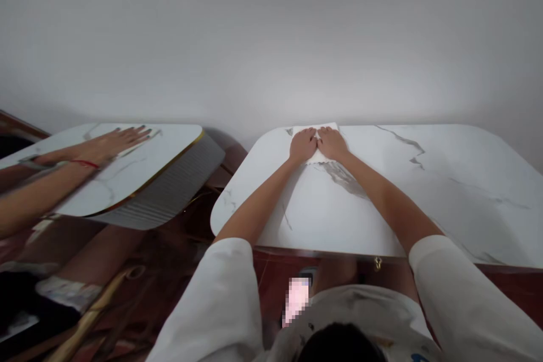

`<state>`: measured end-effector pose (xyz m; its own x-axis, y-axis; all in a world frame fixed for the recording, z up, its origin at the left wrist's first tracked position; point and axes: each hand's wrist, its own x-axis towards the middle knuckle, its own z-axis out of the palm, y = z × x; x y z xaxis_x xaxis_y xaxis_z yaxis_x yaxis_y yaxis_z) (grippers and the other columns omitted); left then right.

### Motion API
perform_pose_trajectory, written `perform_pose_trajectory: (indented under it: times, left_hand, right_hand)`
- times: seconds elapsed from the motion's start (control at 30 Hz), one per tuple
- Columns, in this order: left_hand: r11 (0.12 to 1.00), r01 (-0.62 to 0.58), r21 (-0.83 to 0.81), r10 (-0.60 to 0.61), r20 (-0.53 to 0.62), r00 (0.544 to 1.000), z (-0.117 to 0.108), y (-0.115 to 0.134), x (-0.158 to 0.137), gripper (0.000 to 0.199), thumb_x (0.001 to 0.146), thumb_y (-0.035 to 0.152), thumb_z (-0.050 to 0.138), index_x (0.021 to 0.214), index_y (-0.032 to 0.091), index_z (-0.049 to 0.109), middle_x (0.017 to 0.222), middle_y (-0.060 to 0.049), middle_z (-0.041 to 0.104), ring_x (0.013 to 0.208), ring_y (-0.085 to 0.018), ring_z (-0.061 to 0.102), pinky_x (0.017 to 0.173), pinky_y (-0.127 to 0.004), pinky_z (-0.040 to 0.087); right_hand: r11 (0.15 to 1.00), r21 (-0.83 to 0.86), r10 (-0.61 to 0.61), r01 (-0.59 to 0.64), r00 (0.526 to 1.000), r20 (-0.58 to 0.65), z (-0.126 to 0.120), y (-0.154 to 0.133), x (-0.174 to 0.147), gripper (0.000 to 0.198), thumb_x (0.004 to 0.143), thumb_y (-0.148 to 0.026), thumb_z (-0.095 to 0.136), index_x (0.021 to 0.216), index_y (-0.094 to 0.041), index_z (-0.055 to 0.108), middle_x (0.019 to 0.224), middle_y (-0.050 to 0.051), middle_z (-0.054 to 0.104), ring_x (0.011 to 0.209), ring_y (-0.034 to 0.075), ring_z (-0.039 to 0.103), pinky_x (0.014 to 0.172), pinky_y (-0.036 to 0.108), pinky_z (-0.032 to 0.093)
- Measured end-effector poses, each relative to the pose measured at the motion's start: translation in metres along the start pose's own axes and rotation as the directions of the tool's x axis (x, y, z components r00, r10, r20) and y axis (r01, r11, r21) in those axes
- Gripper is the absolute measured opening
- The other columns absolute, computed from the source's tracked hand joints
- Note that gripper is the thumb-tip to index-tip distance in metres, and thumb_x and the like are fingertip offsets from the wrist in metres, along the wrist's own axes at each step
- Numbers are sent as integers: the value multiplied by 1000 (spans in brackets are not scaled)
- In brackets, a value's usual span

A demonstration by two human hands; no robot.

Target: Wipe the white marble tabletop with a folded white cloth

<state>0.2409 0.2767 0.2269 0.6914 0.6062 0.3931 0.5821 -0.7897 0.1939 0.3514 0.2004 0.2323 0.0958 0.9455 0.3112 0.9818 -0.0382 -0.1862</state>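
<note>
My left hand (303,145) and my right hand (332,143) lie palm down, side by side, on a white sheet with a wavy near edge (316,158). It looks like a paper towel or thin cloth; which, I cannot tell. Both hands press it flat near the far edge of a white marble-patterned tabletop (424,192). The fingers rest flat on top and point away from me, with the thumbs nearly touching. Most of the sheet under my palms is hidden.
At left, another person's hands (112,144) lie on a second marble-patterned table (123,175) with a gold-trimmed edge. A gap separates the two tables. A grey wall (271,39) stands behind. A small brass fitting (377,263) shows below my table's front edge. A wooden chair (97,311) stands lower left.
</note>
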Motion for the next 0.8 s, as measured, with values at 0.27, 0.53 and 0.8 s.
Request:
perform_pose_trajectory:
  times: [0.27,0.53,0.8]
  left_hand:
    - [989,19,148,-23,22,999,18,5,50,36,91,17,31,114,13,58,120,-16,63,116,-28,55,102,-43,38]
    - [984,-173,40,170,62,983,30,30,69,40,92,21,28,119,18,58,124,-11,63,117,-25,55,102,-41,38]
    - [954,-295,-51,299,159,941,23,32,36,51,93,26,26,139,15,45,147,-9,45,136,-22,39,113,-40,27]
  right_hand:
    - [999,32,-27,27,1000,6,3,43,45,39,94,-14,32,126,-7,54,129,15,58,120,24,48,103,37,33]
    - [976,8,217,-217,975,-58,-6,57,12,48,95,-18,28,137,-3,44,146,20,42,136,29,33,109,46,24]
    - [935,27,355,-354,932,-67,-16,20,-38,53,95,-21,28,142,1,37,151,22,34,141,32,25,112,50,20]
